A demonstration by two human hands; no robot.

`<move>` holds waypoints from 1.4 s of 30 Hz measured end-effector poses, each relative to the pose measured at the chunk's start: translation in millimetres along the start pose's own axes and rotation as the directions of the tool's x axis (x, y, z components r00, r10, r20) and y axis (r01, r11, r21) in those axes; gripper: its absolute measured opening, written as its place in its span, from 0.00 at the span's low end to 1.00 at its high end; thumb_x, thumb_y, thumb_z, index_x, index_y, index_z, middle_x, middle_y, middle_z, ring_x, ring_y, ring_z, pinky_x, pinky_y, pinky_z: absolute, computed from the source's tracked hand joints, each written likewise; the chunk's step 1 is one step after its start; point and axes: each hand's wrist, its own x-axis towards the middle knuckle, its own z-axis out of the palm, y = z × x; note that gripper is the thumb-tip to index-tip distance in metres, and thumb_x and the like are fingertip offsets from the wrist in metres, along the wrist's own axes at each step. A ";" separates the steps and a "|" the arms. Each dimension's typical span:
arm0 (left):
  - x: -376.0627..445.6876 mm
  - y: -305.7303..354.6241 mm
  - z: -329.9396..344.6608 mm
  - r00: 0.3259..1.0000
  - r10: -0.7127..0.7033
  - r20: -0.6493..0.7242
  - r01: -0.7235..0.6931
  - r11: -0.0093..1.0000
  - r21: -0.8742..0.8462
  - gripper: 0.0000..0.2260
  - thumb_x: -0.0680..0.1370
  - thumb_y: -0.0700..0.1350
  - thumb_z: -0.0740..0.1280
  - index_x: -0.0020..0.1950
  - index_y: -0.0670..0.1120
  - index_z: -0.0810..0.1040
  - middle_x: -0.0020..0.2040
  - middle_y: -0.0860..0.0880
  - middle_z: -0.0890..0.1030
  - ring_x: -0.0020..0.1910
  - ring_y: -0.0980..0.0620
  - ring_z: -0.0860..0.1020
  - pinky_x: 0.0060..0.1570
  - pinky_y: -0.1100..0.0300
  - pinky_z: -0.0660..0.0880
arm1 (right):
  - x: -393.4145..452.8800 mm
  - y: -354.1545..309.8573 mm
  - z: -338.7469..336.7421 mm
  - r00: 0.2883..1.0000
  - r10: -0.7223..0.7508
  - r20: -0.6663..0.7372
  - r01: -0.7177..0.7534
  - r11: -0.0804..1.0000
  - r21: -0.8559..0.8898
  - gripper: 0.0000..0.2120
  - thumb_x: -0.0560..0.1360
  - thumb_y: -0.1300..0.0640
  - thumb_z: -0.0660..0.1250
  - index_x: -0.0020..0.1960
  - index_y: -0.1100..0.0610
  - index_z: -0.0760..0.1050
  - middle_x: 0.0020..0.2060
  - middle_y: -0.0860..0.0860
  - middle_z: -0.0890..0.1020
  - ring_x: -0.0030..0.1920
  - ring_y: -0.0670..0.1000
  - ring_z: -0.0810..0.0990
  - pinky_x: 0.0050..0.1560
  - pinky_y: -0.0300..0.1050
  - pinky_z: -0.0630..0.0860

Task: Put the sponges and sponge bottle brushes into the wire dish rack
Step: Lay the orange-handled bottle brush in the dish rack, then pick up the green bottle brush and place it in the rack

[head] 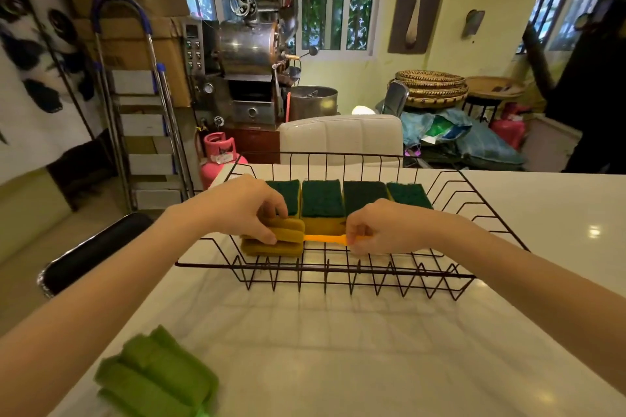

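Coffee roastery back room — drum roaster (249, 47), gas cylinder (218, 156), stacked baskets (433, 88).

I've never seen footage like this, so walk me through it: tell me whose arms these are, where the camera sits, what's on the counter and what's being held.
There is no machine here. A person wears one camera on the head, looking forward and down at the bare arms. On the white counter stands a black wire dish rack with four green-topped sponges lined up inside. The left hand holds the yellow sponge head of a bottle brush, and the right hand pinches its orange handle, within the rack. A green sponge brush waits on the counter nearby.
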 end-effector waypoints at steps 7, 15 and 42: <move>4.9 0.0 3.9 0.999 -0.004 -0.054 0.007 0.998 0.060 0.18 0.69 0.50 0.71 0.57 0.53 0.74 0.52 0.51 0.79 0.48 0.55 0.75 0.48 0.62 0.74 | 1.7 -3.8 2.7 0.996 0.056 0.074 -0.054 0.998 -0.027 0.12 0.75 0.52 0.61 0.55 0.56 0.75 0.49 0.52 0.78 0.42 0.46 0.72 0.41 0.37 0.68; 5.0 -2.4 9.5 0.999 -0.001 -0.035 0.003 0.997 0.071 0.17 0.69 0.52 0.70 0.56 0.52 0.74 0.51 0.51 0.78 0.47 0.54 0.74 0.48 0.61 0.73 | -3.2 -9.3 0.3 0.994 0.052 0.094 -0.049 0.998 -0.043 0.15 0.75 0.50 0.61 0.60 0.53 0.72 0.56 0.52 0.75 0.50 0.50 0.72 0.49 0.40 0.66; -187.7 32.4 43.3 0.941 -0.110 -0.320 0.018 0.961 -0.276 0.44 0.59 0.65 0.70 0.65 0.73 0.45 0.71 0.68 0.45 0.70 0.67 0.47 0.67 0.61 0.51 | -89.4 -133.0 86.1 0.848 -0.387 -0.361 0.422 0.906 0.022 0.37 0.73 0.42 0.61 0.72 0.45 0.43 0.72 0.43 0.56 0.68 0.39 0.53 0.63 0.32 0.51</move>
